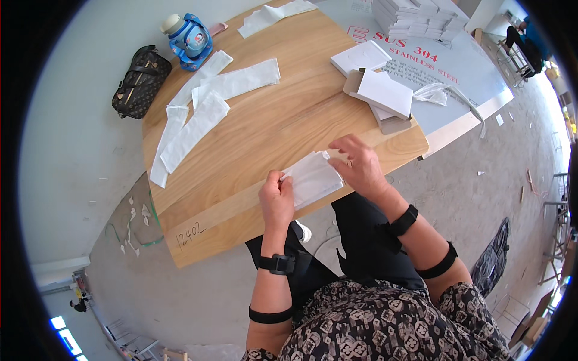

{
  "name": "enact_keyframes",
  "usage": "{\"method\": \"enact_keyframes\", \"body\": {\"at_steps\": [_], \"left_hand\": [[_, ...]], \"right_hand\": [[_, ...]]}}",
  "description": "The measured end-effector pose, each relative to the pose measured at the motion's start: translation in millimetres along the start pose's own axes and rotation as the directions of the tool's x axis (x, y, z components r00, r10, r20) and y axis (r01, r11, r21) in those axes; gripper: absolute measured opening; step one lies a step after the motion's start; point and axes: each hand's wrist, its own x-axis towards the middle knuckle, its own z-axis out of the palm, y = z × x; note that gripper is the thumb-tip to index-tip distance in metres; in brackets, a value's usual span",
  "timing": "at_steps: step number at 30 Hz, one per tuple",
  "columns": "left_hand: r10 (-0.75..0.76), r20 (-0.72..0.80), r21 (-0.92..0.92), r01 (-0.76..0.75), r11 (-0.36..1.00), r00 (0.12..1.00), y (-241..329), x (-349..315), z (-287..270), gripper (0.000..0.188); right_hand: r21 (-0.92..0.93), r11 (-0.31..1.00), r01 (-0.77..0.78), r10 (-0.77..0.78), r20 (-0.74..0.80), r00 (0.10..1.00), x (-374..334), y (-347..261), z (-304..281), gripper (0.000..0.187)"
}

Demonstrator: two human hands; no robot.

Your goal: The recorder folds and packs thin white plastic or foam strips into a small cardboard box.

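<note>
Near the table's front edge lies a flat, folded white bag [314, 180], thin and slightly see-through. My left hand [277, 200] is closed on its left end, the thumb pressed on top. At the bag's far right corner is my right hand [363, 166], its fingers curved and apart from the thumb. The thumb tip is close against the bag's edge; whether it touches is hard to tell. Several similar long white bags [198, 129] are spread over the left part of the wooden table [265, 129], some overlapping.
Right of my hands sit white boxes [385, 96], one with its flap raised. A stack of white boxes [415, 18] stands on a grey sheet-covered surface beyond, near a clear crumpled plastic bag [432, 94]. A blue bottle [191, 43] and brown handbag [142, 81] occupy the far left.
</note>
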Motion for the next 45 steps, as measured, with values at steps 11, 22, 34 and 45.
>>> {"method": "enact_keyframes", "body": {"at_steps": [11,22,34,45], "left_hand": [[0.175,-0.063,0.078,-0.170,0.982,0.982,6,-1,-10,0.008],[0.317,-0.324,0.213,-0.258,0.942,0.892,-12,-8,-8,0.013],[0.306,0.334,0.658,-0.453,0.601,0.891,4,-47,-2,0.073],[0.119,-0.346,0.460,0.058,0.886,0.930,11,-33,-5,0.051]], "right_hand": [[-0.509,0.690,0.515,-0.298,0.448,0.843,-39,-8,23,0.088],[-0.543,0.718,0.435,-0.214,0.423,0.881,-46,-5,33,0.096],[-0.513,0.689,0.513,-0.268,0.477,0.837,-48,0,29,0.089],[-0.266,0.959,0.099,-0.119,-0.060,0.991,-16,15,10,0.056]]}}
